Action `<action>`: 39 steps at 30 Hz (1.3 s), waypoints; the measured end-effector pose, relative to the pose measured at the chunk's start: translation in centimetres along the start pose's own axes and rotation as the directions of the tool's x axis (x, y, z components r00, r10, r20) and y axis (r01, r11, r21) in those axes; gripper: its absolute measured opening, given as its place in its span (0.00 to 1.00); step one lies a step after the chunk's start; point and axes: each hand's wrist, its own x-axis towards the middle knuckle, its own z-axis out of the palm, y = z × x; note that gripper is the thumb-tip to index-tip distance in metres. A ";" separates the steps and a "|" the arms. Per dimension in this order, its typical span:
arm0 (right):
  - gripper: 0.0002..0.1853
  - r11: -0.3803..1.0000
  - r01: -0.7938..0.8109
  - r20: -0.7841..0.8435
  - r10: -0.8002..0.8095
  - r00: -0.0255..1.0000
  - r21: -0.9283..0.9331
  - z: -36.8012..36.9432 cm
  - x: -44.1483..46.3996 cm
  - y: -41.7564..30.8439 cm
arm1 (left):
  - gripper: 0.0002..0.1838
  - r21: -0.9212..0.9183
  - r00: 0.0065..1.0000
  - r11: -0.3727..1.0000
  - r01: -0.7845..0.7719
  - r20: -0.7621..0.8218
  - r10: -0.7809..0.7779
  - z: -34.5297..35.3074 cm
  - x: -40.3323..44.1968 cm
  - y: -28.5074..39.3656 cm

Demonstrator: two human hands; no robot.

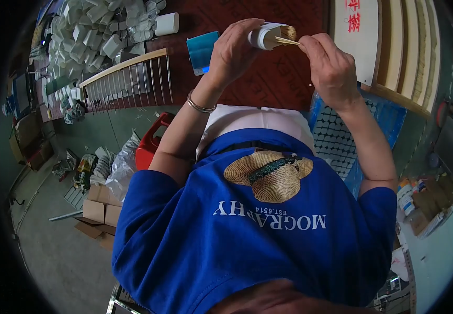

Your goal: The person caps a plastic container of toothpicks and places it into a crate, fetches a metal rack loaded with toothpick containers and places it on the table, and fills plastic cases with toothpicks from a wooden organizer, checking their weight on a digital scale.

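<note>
My left hand (233,55), with a bangle on its wrist, is closed around a small white plastic container (261,38) tipped on its side, its opening facing right. A bundle of toothpicks (290,33) shows at that opening. My right hand (333,70) pinches a few thin wooden toothpicks (286,41) by their right ends; their other ends reach the container's mouth. Close to my left hand, a teal box or cup (202,52) sits on the dark red tabletop (279,78).
Clear and white plastic containers (93,36) are heaped at the left. Before them stands a wooden-edged rack (127,68) with metal rods. At right lie wooden trays (401,47) and a blue crate (336,136). A red plastic container (150,141) and cardboard boxes (101,209) are lower left.
</note>
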 end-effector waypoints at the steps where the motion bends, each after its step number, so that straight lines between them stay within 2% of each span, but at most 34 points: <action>1: 0.03 1.000 0.001 0.001 -0.001 1.000 -0.002 -0.4 0.0 0.0 | 0.30 0.005 1.000 1.000 0.014 0.006 -0.014 0.2 0.0 0.0; 3: 0.04 0.986 -0.136 0.039 0.133 0.990 0.101 -1.3 0.1 0.1 | 0.30 -0.067 0.998 0.995 0.069 -0.008 -0.070 1.1 -0.1 -0.2; 4: 0.04 0.986 -0.134 0.039 0.131 0.991 0.097 -1.5 -0.1 0.5 | 0.30 -0.138 0.992 0.982 0.125 -0.016 -0.129 1.7 -0.3 -0.3; 7: 0.04 0.894 -0.379 0.043 0.380 0.924 0.240 -1.6 -1.4 1.3 | 0.28 -0.186 0.987 0.972 0.143 -0.043 -0.154 3.9 -0.9 -1.9; 8: 0.04 0.895 -0.377 0.044 0.378 0.925 0.237 -1.4 -2.0 1.5 | 0.28 -0.188 0.987 0.972 0.142 -0.046 -0.154 4.6 -1.1 -2.3; 10: 0.05 0.759 -0.567 0.121 0.561 0.819 0.320 -0.7 -3.4 2.0 | 0.25 0.058 0.987 0.986 0.158 -0.040 -0.156 6.1 -1.4 -2.8; 11: 0.05 0.762 -0.565 0.120 0.558 0.821 0.317 -0.3 -4.0 2.1 | 0.24 -0.017 0.968 0.968 0.249 -0.041 -0.250 7.0 -1.7 -2.9; 12: 0.06 0.667 -0.636 0.154 0.633 0.759 0.388 0.3 -4.7 2.2 | 0.24 -0.020 0.968 0.969 0.247 -0.044 -0.248 8.1 -2.3 -3.3; 13: 0.06 0.560 -0.694 0.197 0.697 0.690 0.452 0.8 -5.4 2.4 | 0.24 -0.126 0.930 0.922 0.366 0.011 -0.368 9.1 -2.7 -3.9; 14: 0.07 0.478 -0.716 0.228 0.727 0.648 0.509 1.5 -6.2 2.6 | 0.24 -0.221 0.876 0.849 0.480 0.077 -0.475 10.0 -3.2 -4.5; 15: 0.07 0.482 -0.712 0.228 0.723 0.653 0.512 1.7 -6.7 2.9 | 0.22 -0.227 0.870 0.840 0.494 0.119 -0.479 10.4 -3.2 -4.6; 17: 0.07 0.397 -0.736 0.284 0.740 0.610 0.548 2.1 -6.9 2.9 | 0.22 -0.278 0.855 0.809 0.519 0.139 -0.500 12.0 -4.0 -5.8; 18: 0.07 0.387 -0.754 0.317 0.734 0.600 0.531 2.2 -7.0 3.1 | 0.22 -0.293 0.820 0.767 0.571 0.165 -0.548 11.7 -3.5 -5.3; 20: 0.08 0.390 -0.737 0.305 0.728 0.614 0.552 2.4 -6.8 3.2 | 0.23 -0.258 0.789 0.746 0.614 0.167 -0.591 11.8 -3.7 -5.4; 21: 0.08 0.320 -0.758 0.349 0.740 0.575 0.569 2.5 -6.8 3.4 | 0.25 -0.215 0.779 0.749 0.627 0.182 -0.600 11.8 -3.9 -5.8; 22: 0.08 0.249 -0.780 0.395 0.751 0.530 0.573 2.6 -6.8 3.6 | 0.27 -0.146 0.802 0.792 0.593 0.188 -0.567 11.6 -4.0 -6.0; 24: 0.08 0.205 -0.778 0.416 0.749 0.515 0.594 3.0 -6.6 4.0 | 0.30 -0.121 0.793 0.793 0.597 0.241 -0.559 11.0 -3.8 -5.8; 27: 0.08 0.208 -0.728 0.398 0.724 0.564 0.653 4.2 -7.0 4.8 | 0.36 -0.020 0.827 0.852 0.523 0.255 -0.501 9.4 -3.4 -5.4; 29: 0.08 0.185 -0.710 0.394 0.725 0.565 0.679 4.7 -7.0 5.3 | 0.32 -0.027 0.886 0.904 0.426 0.218 -0.410 4.5 -0.8 -3.6; 30: 0.08 0.125 -0.730 0.424 0.743 0.518 0.672 4.5 -6.7 5.1 | 0.29 -0.027 0.925 0.938 0.347 0.178 -0.337 1.8 0.1 -3.3; 31: 0.08 0.126 -0.739 0.423 0.751 0.507 0.662 4.5 -6.6 5.1 | 0.25 0.059 0.950 0.963 0.261 0.160 -0.268 -0.7 0.8 -4.7; 33: 0.08 0.119 -0.726 0.405 0.764 0.502 0.677 5.3 -7.1 4.8 | 0.21 0.249 0.930 0.925 0.286 0.161 -0.331 -6.5 1.9 -9.2; 34: 0.08 0.114 -0.709 0.381 0.778 0.500 0.696 5.4 -7.1 4.6 | 0.21 0.399 0.917 0.886 0.236 0.209 -0.339 -9.5 1.9 -11.9; 35: 0.08 0.026 -0.736 0.444 0.783 0.435 0.676 4.9 -6.1 3.6 | 0.23 0.592 0.914 0.802 0.078 0.279 -0.294 -11.3 1.1 -15.5; 36: 0.08 0.027 -0.741 0.444 0.785 0.432 0.671 5.3 -5.8 3.1 | 0.24 0.678 0.881 0.735 -0.021 0.361 -0.307 -12.9 0.2 -18.0; 37: 0.08 0.017 -0.735 0.450 0.781 0.433 0.678 5.9 -6.0 2.7 | 0.25 0.742 0.837 0.658 -0.130 0.438 -0.328 -14.0 -0.7 -20.2; 38: 0.08 0.009 -0.729 0.452 0.779 0.434 0.684 6.1 -6.0 2.4 | 0.25 0.734 0.838 0.666 -0.130 0.441 -0.322 -14.3 -1.3 -22.3; 39: 0.08 -0.026 -0.745 0.482 0.777 0.404 0.667 6.1 -5.0 1.7 | 0.28 0.718 0.809 0.647 -0.257 0.526 -0.262 -14.2 -1.9 -24.2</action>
